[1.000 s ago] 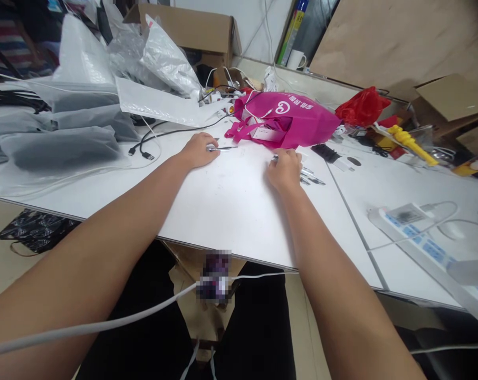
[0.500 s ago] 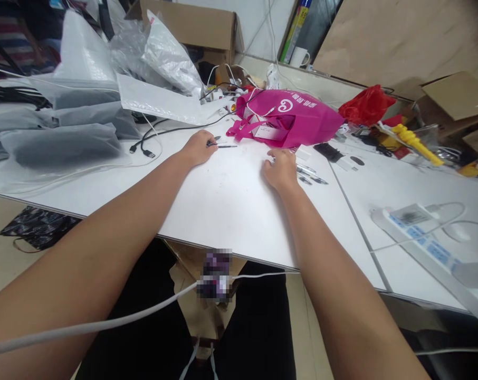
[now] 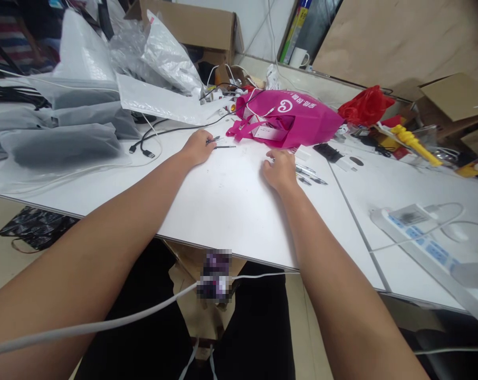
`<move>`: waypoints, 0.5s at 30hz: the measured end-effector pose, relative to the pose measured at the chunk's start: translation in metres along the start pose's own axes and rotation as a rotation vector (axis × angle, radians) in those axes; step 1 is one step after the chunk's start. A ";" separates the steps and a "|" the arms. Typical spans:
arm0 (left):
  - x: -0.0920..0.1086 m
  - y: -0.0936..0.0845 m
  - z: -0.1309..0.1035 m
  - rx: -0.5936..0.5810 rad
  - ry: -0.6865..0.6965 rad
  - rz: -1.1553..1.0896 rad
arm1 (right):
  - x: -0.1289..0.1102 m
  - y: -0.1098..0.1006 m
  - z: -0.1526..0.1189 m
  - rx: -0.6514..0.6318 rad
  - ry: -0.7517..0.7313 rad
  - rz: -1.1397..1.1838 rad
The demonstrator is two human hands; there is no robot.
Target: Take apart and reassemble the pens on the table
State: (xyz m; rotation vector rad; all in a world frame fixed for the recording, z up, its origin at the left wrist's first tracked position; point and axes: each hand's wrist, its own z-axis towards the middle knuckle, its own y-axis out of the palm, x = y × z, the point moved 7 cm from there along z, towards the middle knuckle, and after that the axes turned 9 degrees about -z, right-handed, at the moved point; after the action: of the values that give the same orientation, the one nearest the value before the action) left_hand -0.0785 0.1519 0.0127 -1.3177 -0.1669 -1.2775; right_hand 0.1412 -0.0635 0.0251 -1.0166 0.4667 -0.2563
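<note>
On the white table (image 3: pixel 231 211), my left hand (image 3: pixel 198 148) is closed on a thin dark pen-like piece (image 3: pixel 212 140) whose end sticks out past the fingertips. A slim dark rod (image 3: pixel 225 146), like a pen refill, lies right beside those fingers. My right hand (image 3: pixel 280 168) rests farther right, palm down, its fingers loosely bent and the thumb apart from them. Nothing shows between its fingers, though the far side is hidden. Several clear and dark pens (image 3: pixel 312 175) lie just right of that hand.
A pink bag (image 3: pixel 302 119) lies behind my hands. Grey plastic packages (image 3: pixel 60 142) and black cable ends (image 3: pixel 147 153) are at left. A power strip (image 3: pixel 424 243) sits at right, near a red plastic bag (image 3: pixel 365 105). A white cable (image 3: pixel 104 323) crosses above my lap.
The thin piece in my left fingers has turned slightly, its tip now angled more upward. My right hand stays nearly in place.
</note>
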 end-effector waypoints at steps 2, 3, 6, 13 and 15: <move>0.002 -0.002 -0.002 0.023 -0.016 -0.004 | 0.001 0.001 0.000 0.012 0.004 0.002; 0.002 -0.003 -0.003 0.033 -0.022 -0.009 | 0.002 0.001 0.001 0.015 0.002 0.004; 0.006 -0.005 -0.005 0.062 -0.020 -0.042 | 0.004 0.004 0.003 0.024 -0.007 0.011; 0.012 -0.019 -0.008 0.264 -0.038 -0.272 | -0.002 -0.006 0.005 0.157 -0.080 0.159; 0.010 -0.024 -0.008 0.339 -0.039 -0.367 | -0.007 -0.008 0.004 0.162 -0.105 0.202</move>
State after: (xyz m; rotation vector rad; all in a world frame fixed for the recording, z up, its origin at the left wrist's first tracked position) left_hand -0.0967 0.1465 0.0317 -1.0466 -0.6489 -1.4530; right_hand 0.1373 -0.0616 0.0356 -0.8137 0.4422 -0.0588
